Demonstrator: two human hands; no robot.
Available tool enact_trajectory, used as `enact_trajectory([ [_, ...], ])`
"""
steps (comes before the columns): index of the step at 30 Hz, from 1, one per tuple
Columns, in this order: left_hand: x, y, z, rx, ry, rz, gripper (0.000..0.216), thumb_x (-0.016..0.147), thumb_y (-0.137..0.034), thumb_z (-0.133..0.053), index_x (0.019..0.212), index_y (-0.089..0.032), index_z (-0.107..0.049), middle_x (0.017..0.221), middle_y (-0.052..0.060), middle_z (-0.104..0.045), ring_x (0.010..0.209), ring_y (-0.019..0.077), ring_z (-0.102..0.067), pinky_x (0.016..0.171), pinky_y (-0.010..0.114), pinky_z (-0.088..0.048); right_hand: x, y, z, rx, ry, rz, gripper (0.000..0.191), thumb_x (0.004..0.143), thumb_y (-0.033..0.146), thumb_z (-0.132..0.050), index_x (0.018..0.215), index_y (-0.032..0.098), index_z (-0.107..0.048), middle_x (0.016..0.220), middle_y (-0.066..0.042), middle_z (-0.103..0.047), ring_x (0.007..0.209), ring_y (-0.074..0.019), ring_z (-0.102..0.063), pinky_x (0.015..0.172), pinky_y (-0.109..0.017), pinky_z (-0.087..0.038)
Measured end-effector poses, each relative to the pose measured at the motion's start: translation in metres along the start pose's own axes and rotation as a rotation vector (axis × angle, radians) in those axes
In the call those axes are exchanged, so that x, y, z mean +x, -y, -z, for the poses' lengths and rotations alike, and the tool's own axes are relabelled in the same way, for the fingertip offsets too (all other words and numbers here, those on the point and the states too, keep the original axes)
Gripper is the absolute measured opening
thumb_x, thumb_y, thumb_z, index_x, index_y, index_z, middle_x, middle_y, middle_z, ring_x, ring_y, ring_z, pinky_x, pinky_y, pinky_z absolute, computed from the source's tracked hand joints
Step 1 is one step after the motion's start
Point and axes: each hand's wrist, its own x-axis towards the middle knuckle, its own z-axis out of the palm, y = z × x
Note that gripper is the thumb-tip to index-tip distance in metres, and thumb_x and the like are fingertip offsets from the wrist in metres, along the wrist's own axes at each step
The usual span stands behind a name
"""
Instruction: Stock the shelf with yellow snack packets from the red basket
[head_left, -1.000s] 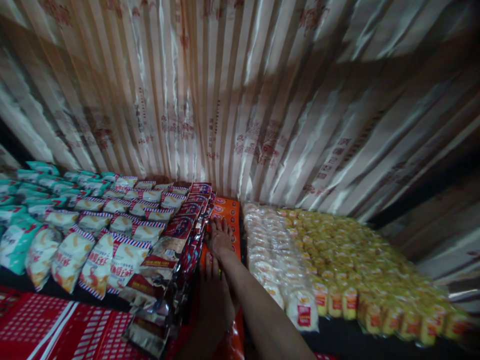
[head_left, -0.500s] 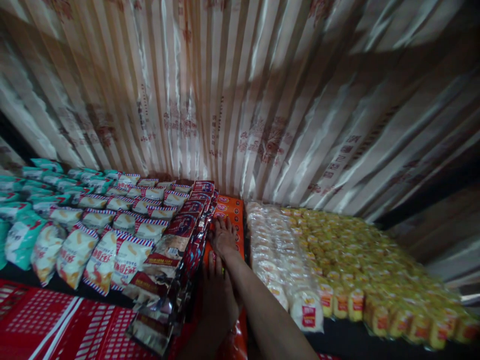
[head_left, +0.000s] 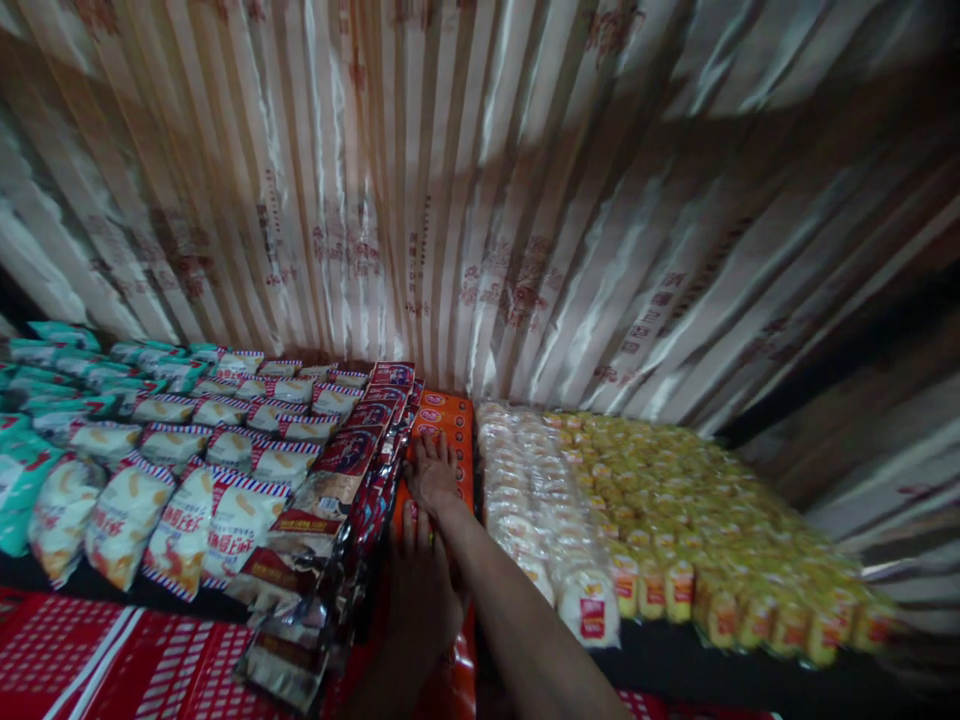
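A row of orange printed packs [head_left: 452, 408] runs from the back of the shelf to its front. My right hand [head_left: 433, 474] lies flat on these packs, its fingers stretched toward the curtain. Closer to me, my left hand [head_left: 421, 585] also rests palm down on the same row, fingers extended and partly in shadow; a ring-like band shows on one finger. Neither hand is wrapped round anything. Overlapping dark red and brown foil packets [head_left: 358, 450] stand right beside them on the left. To their right are clear-wrapped white round cakes [head_left: 590, 606] in rows.
Striped bags of snacks [head_left: 244, 520] and teal bags [head_left: 22, 490] fill the left side. Yellow wrapped cakes [head_left: 679, 590] cover the right. Red plastic baskets [head_left: 67, 650] stand below the shelf edge. A pleated, printed curtain [head_left: 442, 200] hangs behind.
My view has turned slightly to the right, so everything sits further left. Both hands stay pressed on the orange packs, with almost no change in their pose.
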Motion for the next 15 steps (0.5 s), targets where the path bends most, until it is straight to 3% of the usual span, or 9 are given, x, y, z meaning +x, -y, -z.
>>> enact_trajectory([
  [3,0.0,0.001,-0.002,0.019,-0.009,-0.018,0.054,0.074,-0.032,-0.053,0.122,-0.008,-0.054,0.133,0.019,-0.046,0.131,0.0383,-0.03,0.102,0.058,-0.028,-0.002,0.0,0.006,0.028,0.024,0.007,0.057,0.089,0.039,-0.034,0.141,0.015,-0.034,0.154,-0.007,-0.005,0.141,-0.0273,0.007,0.111,-0.046,-0.002],
  [8,0.001,0.0,-0.003,0.046,-0.016,0.006,0.056,0.076,-0.037,-0.053,0.124,-0.009,-0.053,0.133,0.02,-0.047,0.13,0.0379,-0.031,0.102,0.057,-0.027,-0.004,-0.001,0.006,0.036,0.052,-0.002,0.058,0.091,0.041,-0.03,0.142,0.014,-0.03,0.154,-0.011,-0.006,0.141,-0.0262,0.004,0.111,-0.045,-0.001],
  [15,0.004,-0.002,0.008,0.016,0.08,0.044,0.055,0.079,-0.042,-0.052,0.126,-0.014,-0.053,0.134,0.017,-0.049,0.128,0.0366,-0.037,0.103,0.054,-0.027,-0.004,-0.003,-0.001,0.023,-0.013,0.03,0.058,0.09,0.04,-0.033,0.143,0.016,-0.028,0.154,-0.007,-0.001,0.14,-0.0245,0.012,0.111,-0.046,0.005],
])
